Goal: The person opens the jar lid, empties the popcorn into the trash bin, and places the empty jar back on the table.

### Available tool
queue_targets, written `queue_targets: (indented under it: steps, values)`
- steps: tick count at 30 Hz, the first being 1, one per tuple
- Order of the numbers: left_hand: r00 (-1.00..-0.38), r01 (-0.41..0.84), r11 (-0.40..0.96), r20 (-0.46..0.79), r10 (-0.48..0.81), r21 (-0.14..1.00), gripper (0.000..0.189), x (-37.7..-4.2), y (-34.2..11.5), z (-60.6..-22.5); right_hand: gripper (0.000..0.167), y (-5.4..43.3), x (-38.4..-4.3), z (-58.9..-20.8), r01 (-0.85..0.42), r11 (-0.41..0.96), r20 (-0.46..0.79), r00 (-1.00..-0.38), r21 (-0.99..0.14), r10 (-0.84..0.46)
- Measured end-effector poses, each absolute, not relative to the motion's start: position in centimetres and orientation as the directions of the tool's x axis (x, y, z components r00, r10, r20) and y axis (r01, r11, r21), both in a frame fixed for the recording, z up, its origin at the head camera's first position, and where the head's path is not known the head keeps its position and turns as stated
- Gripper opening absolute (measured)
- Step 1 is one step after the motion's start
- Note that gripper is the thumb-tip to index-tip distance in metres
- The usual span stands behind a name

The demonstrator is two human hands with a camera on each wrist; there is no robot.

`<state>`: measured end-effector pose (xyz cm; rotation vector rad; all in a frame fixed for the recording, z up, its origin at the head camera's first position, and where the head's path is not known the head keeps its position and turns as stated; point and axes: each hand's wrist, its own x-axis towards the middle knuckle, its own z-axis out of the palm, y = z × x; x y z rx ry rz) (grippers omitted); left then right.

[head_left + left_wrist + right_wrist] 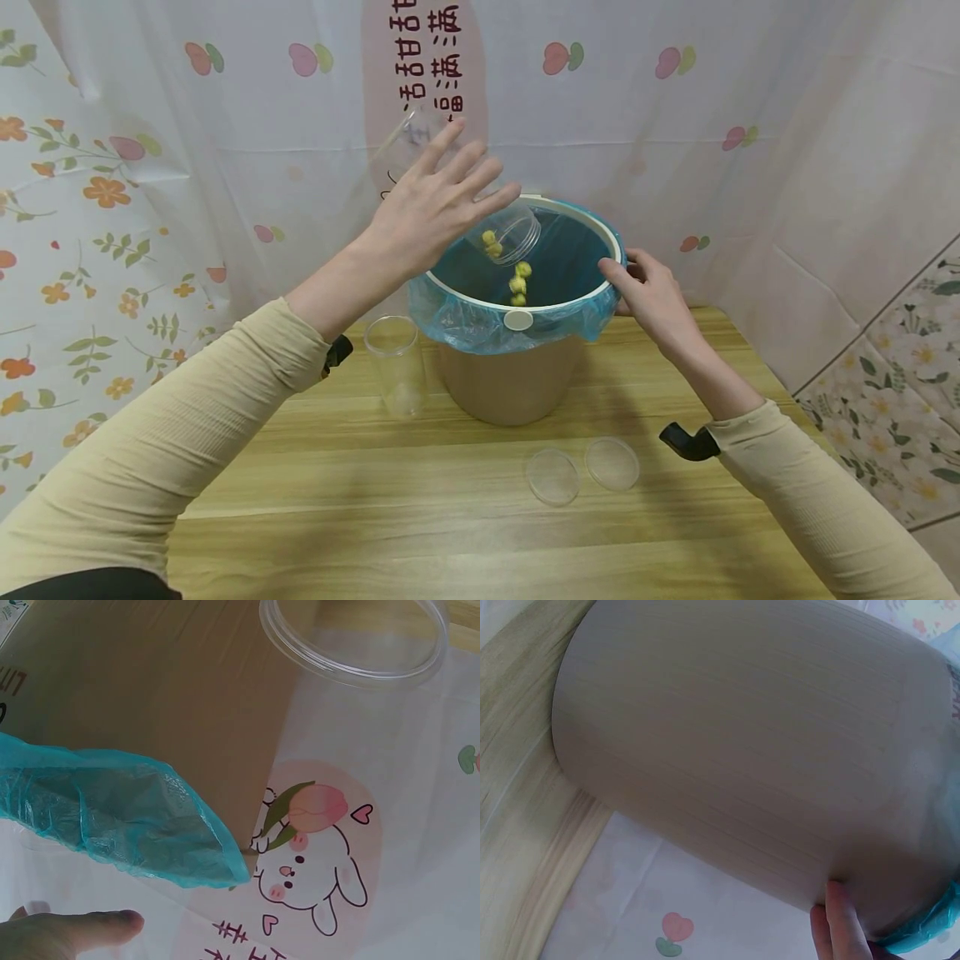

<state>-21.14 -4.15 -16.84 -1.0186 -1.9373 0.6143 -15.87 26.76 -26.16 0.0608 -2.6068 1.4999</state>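
My left hand (438,204) grips a clear plastic jar (517,237) tipped mouth-down over the bin. Small yellow-green lumps (518,285) drop from its mouth, and a few more sit inside near the lip. The bin (510,379) is a beige round trash can with a pale rim, lined with a blue plastic bag (480,325) folded over the outside. At the bin's right side my right hand (656,292) holds the rim, thumb on top. In the right wrist view its fingers (844,919) press the outer wall just below the bag's edge.
A second clear jar (393,367) stands upright left of the bin. Two clear round lids (552,477) lie side by side on the wooden table (360,517) in front. A printed curtain (300,108) hangs right behind the bin.
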Motion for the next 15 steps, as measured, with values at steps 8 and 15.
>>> queue_targets:
  steps: [8,15]
  values:
    - [-0.298,0.324,0.464,0.376,0.877,-0.824,0.087,-20.75,-3.92,-16.77,0.069,26.77,-15.81,-26.16,-0.106,0.514,0.142,-0.989,-0.851,0.031]
    - [-0.274,0.348,0.508,0.433,0.859,-0.788,0.077,-20.67,-4.05,-17.02,0.069,26.72,-15.7,-26.17,-0.113,0.497,0.144,-0.989,-0.86,0.024]
